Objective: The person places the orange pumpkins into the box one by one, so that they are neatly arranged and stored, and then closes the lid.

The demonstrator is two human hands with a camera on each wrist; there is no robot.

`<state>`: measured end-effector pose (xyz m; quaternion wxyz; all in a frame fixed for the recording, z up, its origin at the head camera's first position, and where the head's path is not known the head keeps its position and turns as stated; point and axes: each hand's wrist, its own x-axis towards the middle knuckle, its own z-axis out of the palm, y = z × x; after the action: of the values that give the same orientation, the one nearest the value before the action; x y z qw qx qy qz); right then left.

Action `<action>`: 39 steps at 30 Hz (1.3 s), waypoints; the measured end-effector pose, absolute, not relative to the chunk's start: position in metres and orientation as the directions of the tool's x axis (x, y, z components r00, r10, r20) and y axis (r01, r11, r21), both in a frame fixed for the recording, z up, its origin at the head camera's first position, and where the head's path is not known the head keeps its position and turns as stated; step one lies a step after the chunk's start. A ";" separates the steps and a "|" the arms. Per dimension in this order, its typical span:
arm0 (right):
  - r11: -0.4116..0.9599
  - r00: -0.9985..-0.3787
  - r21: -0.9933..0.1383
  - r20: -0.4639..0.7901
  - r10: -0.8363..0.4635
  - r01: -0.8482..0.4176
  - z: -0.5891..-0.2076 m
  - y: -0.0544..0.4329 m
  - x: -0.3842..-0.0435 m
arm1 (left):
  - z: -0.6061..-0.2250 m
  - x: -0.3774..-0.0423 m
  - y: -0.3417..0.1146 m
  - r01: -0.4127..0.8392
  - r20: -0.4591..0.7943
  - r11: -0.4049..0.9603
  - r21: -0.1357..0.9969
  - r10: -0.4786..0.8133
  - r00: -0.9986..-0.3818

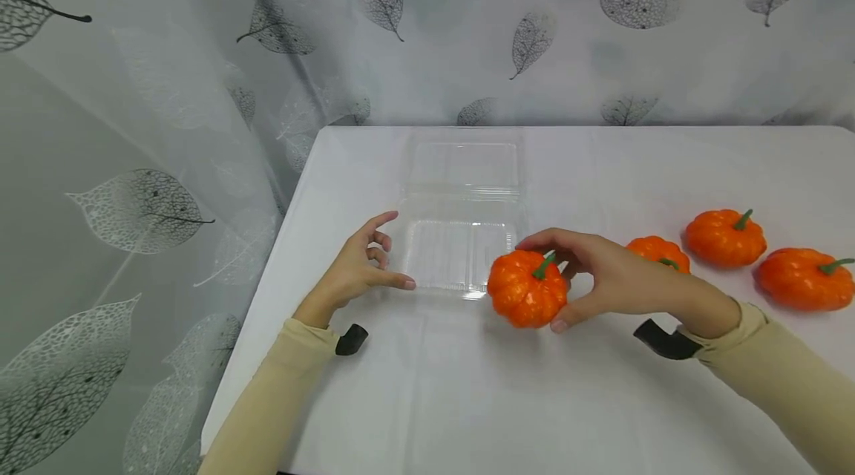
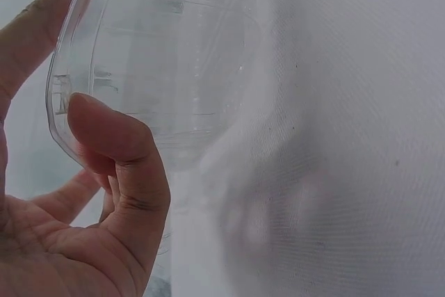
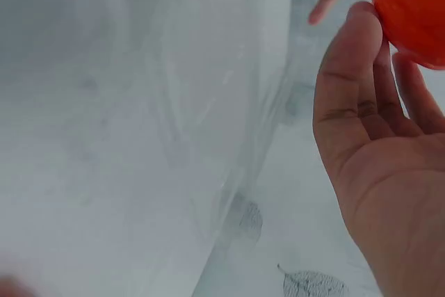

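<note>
An orange toy pumpkin (image 1: pixel 524 289) with a green stem is held in my right hand (image 1: pixel 601 271), thumb and fingers on its right side. It hangs over the front right corner of a clear plastic clamshell box (image 1: pixel 434 256). The box lies open on the table, its lid (image 1: pixel 465 165) folded back. My left hand (image 1: pixel 357 263) holds the left side of the box, thumb near the front corner and index finger farther back. In the left wrist view, the thumb (image 2: pixel 115 130) overlaps the clear rim. The right wrist view shows only part of the pumpkin (image 3: pixel 410 12).
Several more orange pumpkins sit on the right: one (image 1: pixel 657 249) partly behind my right hand, another (image 1: pixel 724 237) farther back, and one (image 1: pixel 804 280) near the right edge. A white cloth covers the table (image 1: pixel 467 401). A leaf-patterned curtain (image 1: pixel 454 30) hangs behind and to the left.
</note>
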<state>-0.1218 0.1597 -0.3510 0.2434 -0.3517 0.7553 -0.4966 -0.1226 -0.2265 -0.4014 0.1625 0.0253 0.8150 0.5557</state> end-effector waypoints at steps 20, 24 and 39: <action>0.065 -0.771 -0.997 -0.074 -0.633 0.042 -0.314 0.099 -0.173 | -0.402 -0.122 -0.223 -0.135 -0.241 0.408 0.903 0.221 -0.945; 0.130 -0.807 -0.988 -0.140 -0.574 0.078 -0.317 0.093 -0.182 | -0.402 -0.121 -0.222 -0.144 -0.249 0.417 0.897 0.210 -0.945; 0.576 -0.831 -0.813 -0.259 -0.493 -0.088 -0.342 0.077 -0.201 | -0.405 -0.120 -0.223 -0.154 -0.252 0.404 0.902 0.200 -0.947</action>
<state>-0.2005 0.0775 -0.3417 0.2363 -0.1699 0.8557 -0.4280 -0.1204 -0.2230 -0.4045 0.1625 0.0139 0.8220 0.5457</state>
